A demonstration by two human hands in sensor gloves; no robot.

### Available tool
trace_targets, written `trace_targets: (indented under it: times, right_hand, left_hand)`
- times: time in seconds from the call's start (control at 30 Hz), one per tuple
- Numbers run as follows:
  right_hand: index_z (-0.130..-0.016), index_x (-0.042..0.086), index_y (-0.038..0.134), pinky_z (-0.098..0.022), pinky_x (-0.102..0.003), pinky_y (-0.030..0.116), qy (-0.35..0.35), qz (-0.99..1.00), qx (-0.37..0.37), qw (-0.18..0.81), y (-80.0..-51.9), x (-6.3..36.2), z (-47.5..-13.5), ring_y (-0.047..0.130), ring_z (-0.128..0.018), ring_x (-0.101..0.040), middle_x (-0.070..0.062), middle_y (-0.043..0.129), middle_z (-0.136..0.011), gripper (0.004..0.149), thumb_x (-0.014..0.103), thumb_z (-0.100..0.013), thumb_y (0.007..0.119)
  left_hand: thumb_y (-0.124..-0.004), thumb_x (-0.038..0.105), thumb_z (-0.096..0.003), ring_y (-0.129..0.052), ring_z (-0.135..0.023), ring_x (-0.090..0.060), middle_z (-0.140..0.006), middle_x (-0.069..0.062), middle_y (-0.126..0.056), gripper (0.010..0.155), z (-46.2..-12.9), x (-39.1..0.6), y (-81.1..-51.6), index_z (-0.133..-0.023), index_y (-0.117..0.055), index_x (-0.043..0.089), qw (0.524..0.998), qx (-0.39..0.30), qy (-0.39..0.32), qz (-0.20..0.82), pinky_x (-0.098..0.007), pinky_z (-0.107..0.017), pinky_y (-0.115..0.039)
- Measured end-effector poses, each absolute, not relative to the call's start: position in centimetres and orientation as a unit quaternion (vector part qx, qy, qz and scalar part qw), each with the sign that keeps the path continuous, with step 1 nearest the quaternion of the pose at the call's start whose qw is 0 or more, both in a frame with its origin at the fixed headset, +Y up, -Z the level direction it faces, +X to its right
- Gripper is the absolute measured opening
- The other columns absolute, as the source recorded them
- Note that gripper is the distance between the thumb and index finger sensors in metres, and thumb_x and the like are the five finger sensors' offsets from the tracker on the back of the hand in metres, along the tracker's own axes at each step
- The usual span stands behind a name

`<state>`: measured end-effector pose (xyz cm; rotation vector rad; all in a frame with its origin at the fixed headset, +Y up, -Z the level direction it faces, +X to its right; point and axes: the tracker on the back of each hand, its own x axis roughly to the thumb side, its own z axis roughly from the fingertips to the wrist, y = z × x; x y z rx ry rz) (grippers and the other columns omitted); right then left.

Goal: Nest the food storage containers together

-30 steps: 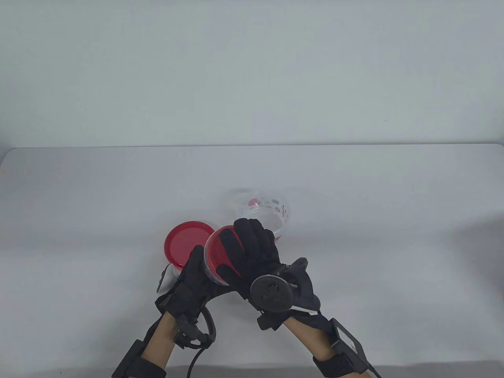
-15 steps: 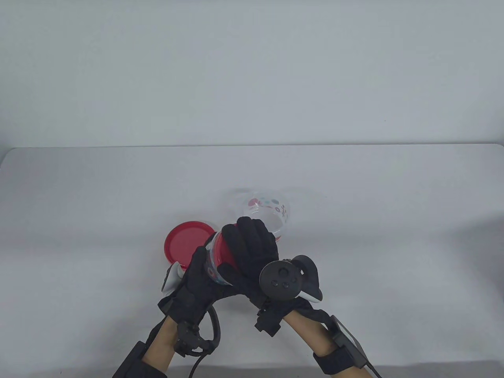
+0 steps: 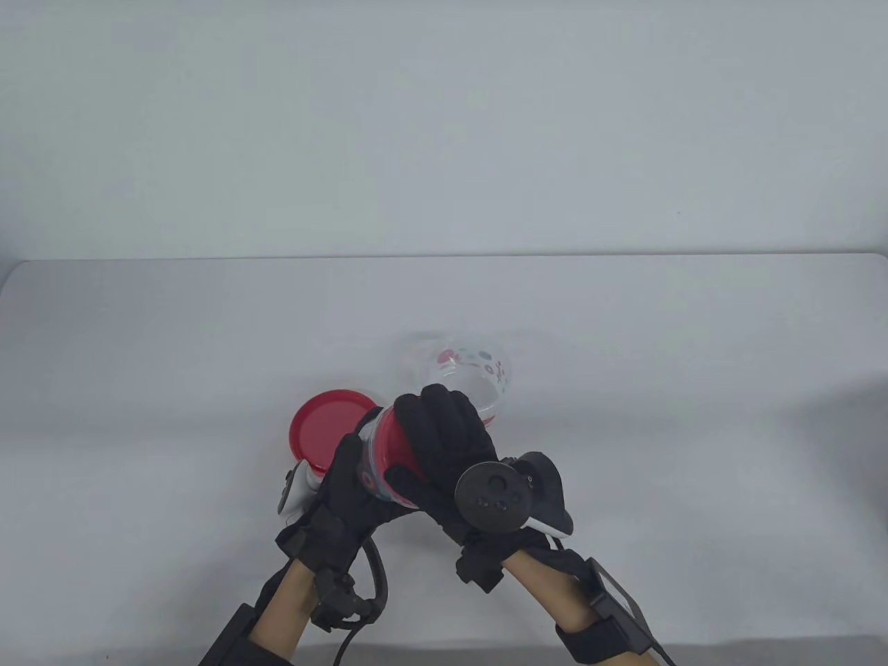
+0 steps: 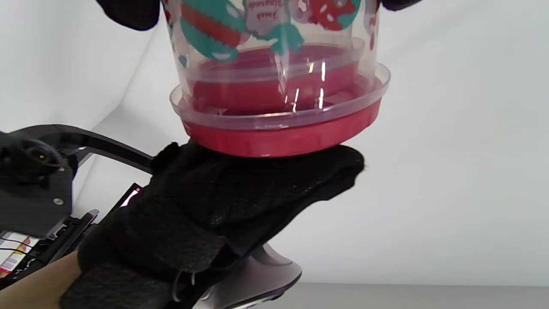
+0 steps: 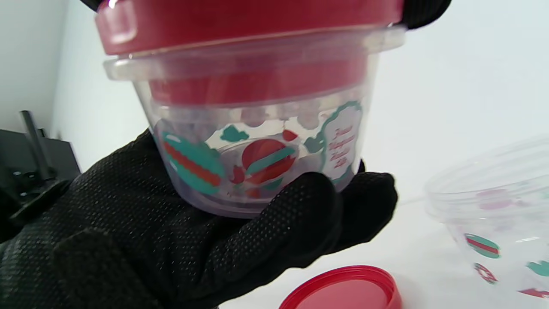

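Here 2 hands (image 3: 388,479) grip 1 lidded container (image 5: 257,128); 1 open container (image 3: 479,374), 1 loose lid (image 3: 326,427) on table (image 3: 659,361).

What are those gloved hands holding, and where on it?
A small lidded container: the left hand cups its clear base, the right hand presses on its red lid.

lidded container (image 3: 378,454) tilted further (slightly), right hand (image 3: 444,451) rotated

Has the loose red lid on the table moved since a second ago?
No. The loose red lid lies in the same spot left of the open clear container on the table.
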<state>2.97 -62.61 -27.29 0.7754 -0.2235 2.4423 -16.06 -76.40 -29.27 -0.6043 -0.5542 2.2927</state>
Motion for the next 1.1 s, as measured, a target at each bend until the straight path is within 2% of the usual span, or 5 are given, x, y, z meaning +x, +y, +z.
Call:
trace_targets:
  times: [0.17,0.43,0.6,0.83,1.1]
  right_hand:
    - [-0.117,0.010,0.035,-0.061,-0.062,0.057,-0.077,0.912,0.284,0.287,-62.4,3.3,-27.3,0.044,-0.096,-0.053,-0.027,0.031,-0.115,0.076,0.060,-0.062,0.051]
    - [-0.115,0.009,0.011,-0.062,-0.070,0.044,-0.064,0.910,0.291,0.287,-64.6,1.7,-27.0,0.015,-0.097,-0.059,-0.029,0.002,-0.112,0.087,0.066,-0.061,0.049]
    - [-0.114,0.008,0.011,-0.058,-0.070,0.051,-0.060,0.893,0.250,0.370,-65.0,2.1,-27.1,0.017,-0.096,-0.063,-0.029,0.001,-0.112,0.089,0.067,-0.059,0.049]
    - [-0.109,0.017,-0.007,-0.059,-0.076,0.036,0.042,0.877,0.243,0.412,-64.6,3.1,-28.4,0.005,-0.094,-0.062,-0.027,-0.014,-0.107,0.094,0.069,-0.060,0.054]
    - [-0.113,0.014,0.003,-0.062,-0.074,0.039,-0.045,0.876,0.206,0.435,-64.9,4.0,-31.0,0.019,-0.098,-0.060,-0.024,-0.001,-0.111,0.099,0.068,-0.058,0.065]
  left_hand:
    - [-0.035,0.065,-0.0685,-0.019,-0.109,-0.061,-0.125,-0.018,0.002,0.074,-29.7,-17.0,-77.0,-0.115,0.016,0.038,0.349,-0.210,-0.186,0.894,-0.062,-0.078,-0.045]
    - [-0.034,0.064,-0.0675,-0.008,-0.109,-0.060,-0.124,-0.018,0.008,0.072,-29.4,-16.5,-76.7,-0.120,0.008,0.038,0.343,-0.199,-0.197,0.897,-0.063,-0.080,-0.036]
    - [-0.033,0.064,-0.0658,-0.005,-0.107,-0.062,-0.122,-0.019,0.012,0.072,-29.2,-16.6,-75.5,-0.117,0.014,0.046,0.433,-0.156,-0.225,0.859,-0.063,-0.083,-0.032]
    - [-0.036,0.062,-0.0667,0.001,-0.108,-0.058,-0.121,-0.015,0.017,0.072,-29.0,-15.8,-75.6,-0.115,0.015,0.047,0.425,-0.173,-0.233,0.857,-0.062,-0.082,-0.030]
    - [-0.034,0.063,-0.0677,0.008,-0.112,-0.046,-0.122,-0.014,0.016,0.073,-29.7,-16.9,-76.7,-0.117,0.014,0.038,0.365,-0.184,-0.199,0.891,-0.064,-0.078,-0.008]
